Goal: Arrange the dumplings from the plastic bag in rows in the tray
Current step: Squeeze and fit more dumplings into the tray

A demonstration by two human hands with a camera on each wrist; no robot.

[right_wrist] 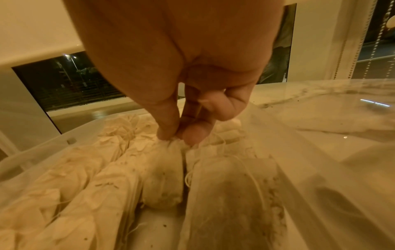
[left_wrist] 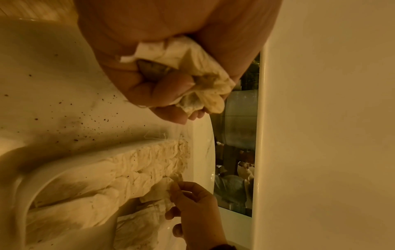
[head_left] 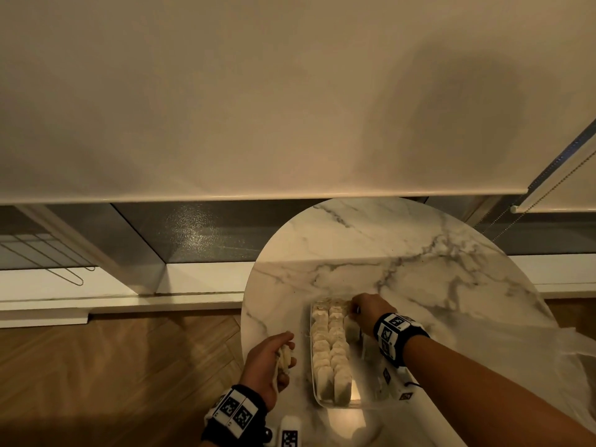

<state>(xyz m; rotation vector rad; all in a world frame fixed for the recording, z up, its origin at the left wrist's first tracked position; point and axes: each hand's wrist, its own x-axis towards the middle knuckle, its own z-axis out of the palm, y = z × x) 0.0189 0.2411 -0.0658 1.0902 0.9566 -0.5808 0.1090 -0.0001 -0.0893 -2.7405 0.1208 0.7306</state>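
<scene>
A clear plastic tray point(head_left: 313, 387) on the round marble table point(head_left: 419, 253) holds two long rows of pale dumplings point(head_left: 330, 343) and the start of a third row on its right. My right hand point(head_left: 353, 309) reaches over the tray's far right corner and pinches the gathered top of one dumpling point(right_wrist: 164, 177) with thumb and fingers point(right_wrist: 166, 133). That dumpling stands upright inside the tray. Left of the tray, my left hand point(head_left: 286, 354) grips a crumpled bunch of dumplings point(left_wrist: 192, 67) above the table. The translucent plastic bag point(head_left: 574, 359) lies at the table's right edge.
Dark crumbs point(left_wrist: 94, 118) speckle the marble left of the tray. A drawn roller blind point(head_left: 290, 91) with a bead chain point(head_left: 532, 201) hangs behind the table. Wooden floor point(head_left: 113, 366) lies to the left. Small marker tags point(head_left: 387, 375) sit by the tray.
</scene>
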